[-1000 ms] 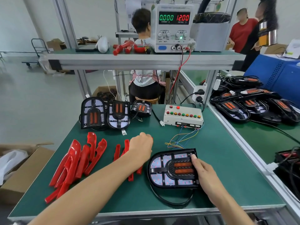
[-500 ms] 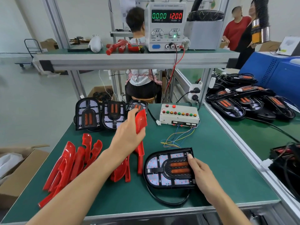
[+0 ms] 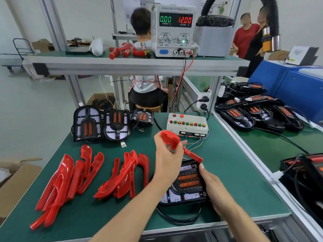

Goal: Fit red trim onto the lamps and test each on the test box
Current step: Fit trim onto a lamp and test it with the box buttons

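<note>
Just two bare arms, nothing fancy

Both forearms come in from the bottom edge with no sleeves showing anywhere, so whatever's worn stops above the frame. Left hand (image 3: 167, 158) and right hand (image 3: 212, 186) have no gloves, no rings, no watch or wristband, and the nails that show look short and plain.

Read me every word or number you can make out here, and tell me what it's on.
"0.00": green digits, grey bench power supply display.
"12.00": red digits, same display.
Small captions under the digits and around the knobs: too blurred to read.
White button-covered test box: no legible labels.
</note>
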`<state>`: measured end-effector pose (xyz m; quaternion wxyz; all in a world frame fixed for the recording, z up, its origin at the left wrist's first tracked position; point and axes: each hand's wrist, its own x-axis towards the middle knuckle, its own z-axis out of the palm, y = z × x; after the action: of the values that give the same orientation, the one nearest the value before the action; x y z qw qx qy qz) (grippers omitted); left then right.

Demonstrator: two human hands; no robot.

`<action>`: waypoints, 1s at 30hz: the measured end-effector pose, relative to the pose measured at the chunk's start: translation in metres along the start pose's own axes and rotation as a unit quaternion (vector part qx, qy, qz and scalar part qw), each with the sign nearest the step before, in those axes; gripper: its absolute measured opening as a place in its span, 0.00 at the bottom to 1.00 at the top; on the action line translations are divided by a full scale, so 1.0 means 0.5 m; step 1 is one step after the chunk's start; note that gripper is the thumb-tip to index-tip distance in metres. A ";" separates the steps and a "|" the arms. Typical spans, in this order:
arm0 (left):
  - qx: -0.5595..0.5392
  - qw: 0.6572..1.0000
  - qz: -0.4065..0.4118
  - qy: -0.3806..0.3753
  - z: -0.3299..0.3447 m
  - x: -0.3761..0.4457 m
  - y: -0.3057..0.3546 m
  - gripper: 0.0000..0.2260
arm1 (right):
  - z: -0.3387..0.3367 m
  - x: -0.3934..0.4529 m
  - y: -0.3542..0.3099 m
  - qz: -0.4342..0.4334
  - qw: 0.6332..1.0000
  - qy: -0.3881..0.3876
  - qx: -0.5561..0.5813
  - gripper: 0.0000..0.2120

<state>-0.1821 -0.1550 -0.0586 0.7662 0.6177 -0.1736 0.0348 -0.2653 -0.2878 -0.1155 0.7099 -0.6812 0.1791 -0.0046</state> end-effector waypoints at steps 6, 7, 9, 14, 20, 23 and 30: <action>-0.022 0.999 -0.026 0.023 -0.010 -0.012 -0.016 0.17 | -0.005 0.007 0.002 0.018 1.000 0.009 -0.005 0.36; -0.043 0.999 -0.024 0.018 -0.015 -0.014 -0.016 0.17 | -0.004 0.007 0.002 0.015 1.000 0.010 -0.004 0.36; -0.071 0.997 -0.021 0.008 -0.024 -0.023 -0.019 0.17 | -0.003 0.007 -0.001 0.017 1.000 0.020 0.010 0.36; -0.056 0.997 -0.004 -0.054 -0.044 -0.046 -0.033 0.15 | -0.001 0.013 -0.010 0.042 0.998 0.029 0.022 0.40; 0.121 0.958 0.083 -0.246 -0.095 -0.029 -0.023 0.17 | 0.000 0.018 -0.010 0.047 0.996 0.062 0.036 0.35; 0.219 0.904 0.187 -0.317 -0.113 -0.015 -0.006 0.08 | -0.002 0.018 -0.008 0.049 0.996 0.061 0.041 0.36; 0.382 0.750 0.226 -0.490 -0.137 -0.019 0.032 0.21 | 0.001 0.014 -0.013 0.056 0.995 0.070 0.038 0.33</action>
<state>-0.1803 -0.0840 -0.0586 0.2462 0.7338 -0.6321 -0.0367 -0.2571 -0.2893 -0.1111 0.7204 -0.6404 0.2654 -0.0194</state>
